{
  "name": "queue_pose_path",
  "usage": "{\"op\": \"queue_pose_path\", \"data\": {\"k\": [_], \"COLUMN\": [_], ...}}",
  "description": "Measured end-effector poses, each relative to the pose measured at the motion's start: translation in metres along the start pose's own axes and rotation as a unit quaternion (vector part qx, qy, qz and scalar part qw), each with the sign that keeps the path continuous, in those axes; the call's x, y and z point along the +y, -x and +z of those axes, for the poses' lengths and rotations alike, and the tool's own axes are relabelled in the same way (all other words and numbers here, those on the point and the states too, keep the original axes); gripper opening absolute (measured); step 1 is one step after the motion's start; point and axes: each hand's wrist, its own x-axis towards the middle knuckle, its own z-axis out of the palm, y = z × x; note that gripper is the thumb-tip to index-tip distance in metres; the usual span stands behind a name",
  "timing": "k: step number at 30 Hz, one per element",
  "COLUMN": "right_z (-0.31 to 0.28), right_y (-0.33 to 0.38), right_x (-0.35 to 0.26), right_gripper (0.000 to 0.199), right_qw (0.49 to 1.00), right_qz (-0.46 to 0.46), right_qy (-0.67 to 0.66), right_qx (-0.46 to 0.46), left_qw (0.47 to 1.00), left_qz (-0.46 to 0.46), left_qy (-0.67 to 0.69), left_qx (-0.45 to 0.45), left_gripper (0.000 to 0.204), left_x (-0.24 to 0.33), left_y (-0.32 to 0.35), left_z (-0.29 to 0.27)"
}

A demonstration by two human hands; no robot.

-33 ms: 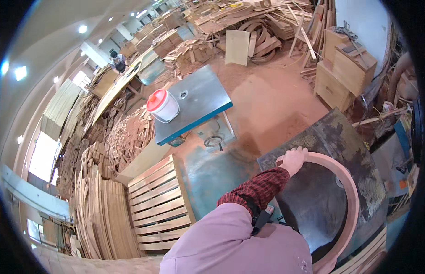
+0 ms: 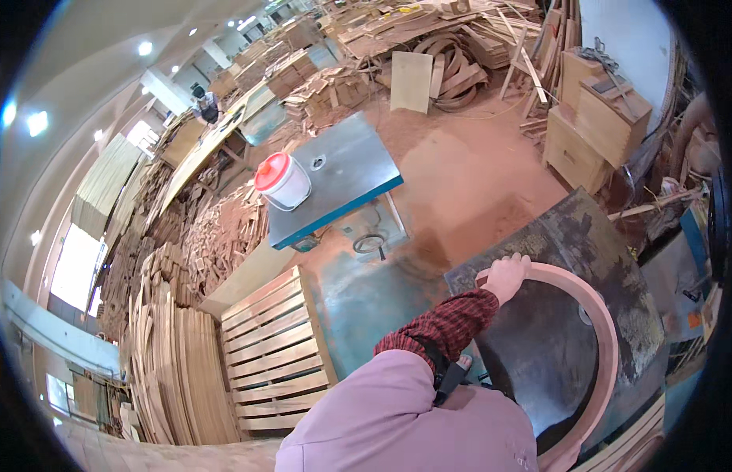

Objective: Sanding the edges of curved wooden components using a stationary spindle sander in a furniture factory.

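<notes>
Reddish wood: a curved strip [image 2: 610, 346] held at one end by the left hand [image 2: 507, 277]

Over a dark, blotched table [image 2: 566, 236] the strip bends in a wide arc; it runs from the left hand out to the right, then down to the lower edge of the view; the left grip is closed on the strip's upper end, a red-and-black checked sleeve [image 2: 441, 330] behind it; the right hand is out of sight, so I cannot tell how its grip stands.

Farther off, to the left, stands a grey table with a blue edge [image 2: 346, 161]; a white bucket [image 2: 289, 191] with a red lid [image 2: 272, 169] sits on its left part; a handwheel [image 2: 369, 244] shows below its near side; nearer, a slatted wooden frame [image 2: 313, 322] lies beside a stack of long boards [image 2: 181, 370]; reddish dust coats the floor [image 2: 476, 173]; a wooden cabinet [image 2: 574, 149] stands at the right; far back, a person [image 2: 206, 110] is beside a long panel [image 2: 197, 161].
</notes>
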Motion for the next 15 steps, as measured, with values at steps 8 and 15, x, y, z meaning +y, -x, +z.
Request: {"op": "queue_pose_path", "data": {"k": [8, 15], "right_z": [-0.001, 0.0], "right_y": [-0.027, -0.027], "right_x": [-0.014, -0.043], "right_gripper": [0.059, 0.061], "right_qw": [0.999, 0.996], "right_qz": [0.017, -0.042], "right_qy": [0.005, -0.083], "right_qx": [-0.029, -0.019], "left_qw": [0.999, 0.998], "left_qz": [-0.044, -0.058], "left_qy": [0.013, 0.037], "left_qx": [-0.008, 0.0], "left_gripper": [0.013, 0.012], "left_x": [-0.019, -0.035], "left_y": [0.009, 0.021], "left_z": [-0.01, -0.018]}}
